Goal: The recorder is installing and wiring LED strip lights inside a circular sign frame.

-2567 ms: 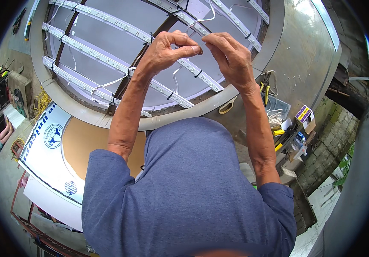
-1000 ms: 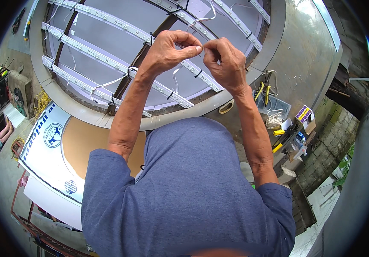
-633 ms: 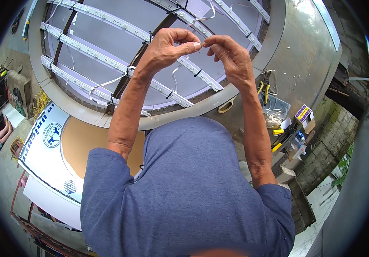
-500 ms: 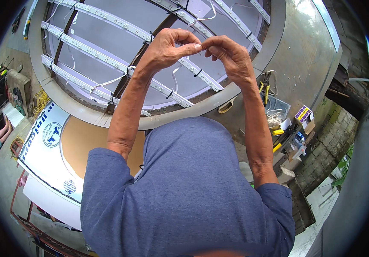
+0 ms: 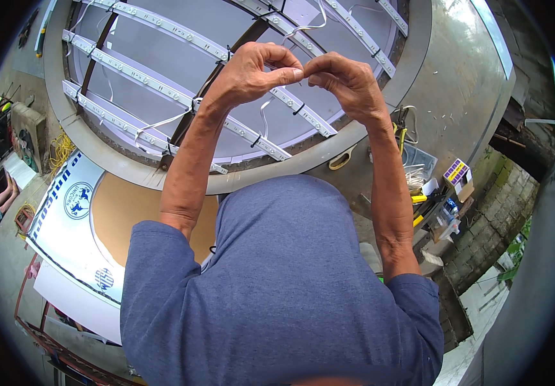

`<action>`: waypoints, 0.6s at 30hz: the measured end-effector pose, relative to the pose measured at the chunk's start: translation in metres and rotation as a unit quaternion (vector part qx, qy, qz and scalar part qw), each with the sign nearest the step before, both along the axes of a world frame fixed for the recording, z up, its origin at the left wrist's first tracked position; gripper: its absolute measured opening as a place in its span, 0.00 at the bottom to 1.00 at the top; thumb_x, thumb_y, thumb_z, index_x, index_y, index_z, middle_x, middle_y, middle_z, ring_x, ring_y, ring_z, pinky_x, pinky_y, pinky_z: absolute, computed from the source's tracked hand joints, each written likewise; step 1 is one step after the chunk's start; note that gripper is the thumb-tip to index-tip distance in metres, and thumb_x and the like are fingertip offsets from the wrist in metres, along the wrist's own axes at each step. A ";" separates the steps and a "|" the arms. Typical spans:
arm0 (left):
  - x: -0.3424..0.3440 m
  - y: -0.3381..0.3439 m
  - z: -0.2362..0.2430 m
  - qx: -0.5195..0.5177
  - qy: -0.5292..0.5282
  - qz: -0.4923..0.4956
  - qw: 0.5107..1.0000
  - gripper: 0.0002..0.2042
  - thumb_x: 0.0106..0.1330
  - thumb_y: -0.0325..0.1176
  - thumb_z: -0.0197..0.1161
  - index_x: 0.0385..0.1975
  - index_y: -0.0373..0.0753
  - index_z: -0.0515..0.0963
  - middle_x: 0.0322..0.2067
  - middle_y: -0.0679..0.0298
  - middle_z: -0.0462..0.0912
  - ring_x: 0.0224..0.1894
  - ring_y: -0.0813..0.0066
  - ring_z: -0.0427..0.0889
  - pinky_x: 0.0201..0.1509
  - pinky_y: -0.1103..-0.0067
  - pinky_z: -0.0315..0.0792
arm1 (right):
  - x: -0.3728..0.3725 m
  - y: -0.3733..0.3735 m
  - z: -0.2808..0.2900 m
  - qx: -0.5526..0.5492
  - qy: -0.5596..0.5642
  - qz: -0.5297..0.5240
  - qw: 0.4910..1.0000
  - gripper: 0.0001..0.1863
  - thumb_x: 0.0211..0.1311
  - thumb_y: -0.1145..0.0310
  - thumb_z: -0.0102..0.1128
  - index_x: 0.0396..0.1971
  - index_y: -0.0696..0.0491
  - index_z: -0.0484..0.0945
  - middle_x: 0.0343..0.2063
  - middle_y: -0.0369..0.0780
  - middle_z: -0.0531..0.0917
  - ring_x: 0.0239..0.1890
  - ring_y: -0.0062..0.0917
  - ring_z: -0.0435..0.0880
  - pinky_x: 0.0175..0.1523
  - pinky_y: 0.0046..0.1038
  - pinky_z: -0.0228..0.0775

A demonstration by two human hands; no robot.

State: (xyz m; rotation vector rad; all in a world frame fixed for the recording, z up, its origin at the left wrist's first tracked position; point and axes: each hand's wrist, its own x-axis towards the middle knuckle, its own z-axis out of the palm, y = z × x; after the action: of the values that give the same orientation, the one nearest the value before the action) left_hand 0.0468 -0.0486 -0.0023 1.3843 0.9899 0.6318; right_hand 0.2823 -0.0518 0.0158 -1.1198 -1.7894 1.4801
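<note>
Left hand [image 5: 252,72] pinched, thumb to finger, right hand [image 5: 349,87] tips meeting it — whether those close, or on what, can't tell! Strip [image 5: 313,121] lies below — light touch, steady wrists needed.

Light strips [image 5: 129,73] bar passage, with gaps between (a white wire [image 5: 161,125] crosses one).

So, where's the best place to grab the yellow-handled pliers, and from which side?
By the yellow handles, probably coming from the person's own side, just right of the right forearm. The handles point back toward the person, and the forearm seems to cover part of them, so that side looks the clearer one.
</note>
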 end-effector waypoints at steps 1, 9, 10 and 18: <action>0.000 0.000 0.000 0.003 0.002 -0.001 1.000 0.13 0.63 0.40 0.73 0.36 0.35 0.87 0.30 0.64 0.84 0.37 0.77 0.79 0.45 0.77 0.73 | 0.000 0.000 0.000 0.000 0.000 0.000 1.000 0.07 0.64 0.75 0.68 0.41 0.56 0.85 0.33 0.37 0.89 0.38 0.22 0.88 0.47 0.26 0.82; 0.001 -0.001 -0.001 -0.029 -0.045 0.003 0.999 0.13 0.65 0.40 0.73 0.37 0.35 0.87 0.31 0.64 0.85 0.38 0.78 0.80 0.46 0.76 0.74 | -0.002 -0.005 -0.005 0.077 0.009 -0.016 0.997 0.07 0.63 0.73 0.70 0.39 0.57 0.84 0.32 0.37 0.88 0.33 0.23 0.86 0.41 0.27 0.79; 0.001 -0.001 -0.003 -0.020 -0.055 0.002 0.998 0.13 0.65 0.40 0.73 0.37 0.35 0.87 0.31 0.64 0.85 0.39 0.78 0.80 0.46 0.76 0.74 | -0.003 -0.006 -0.005 0.077 0.009 -0.015 0.997 0.07 0.63 0.73 0.70 0.39 0.57 0.84 0.32 0.37 0.88 0.33 0.23 0.86 0.41 0.27 0.79; 0.007 0.000 -0.007 -0.014 -0.097 0.046 0.994 0.15 0.64 0.45 0.74 0.37 0.38 0.88 0.30 0.63 0.87 0.36 0.76 0.82 0.47 0.73 0.77 | -0.020 -0.028 -0.014 0.012 0.041 -0.179 0.983 0.06 0.69 0.72 0.65 0.41 0.58 0.80 0.32 0.38 0.86 0.31 0.20 0.83 0.38 0.24 0.77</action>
State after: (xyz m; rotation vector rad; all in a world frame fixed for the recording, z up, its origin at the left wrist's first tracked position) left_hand 0.0541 -0.0486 -0.0092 1.2319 0.9076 0.8027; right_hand 0.2624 -0.0800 0.0018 -1.2706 -1.4532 1.2656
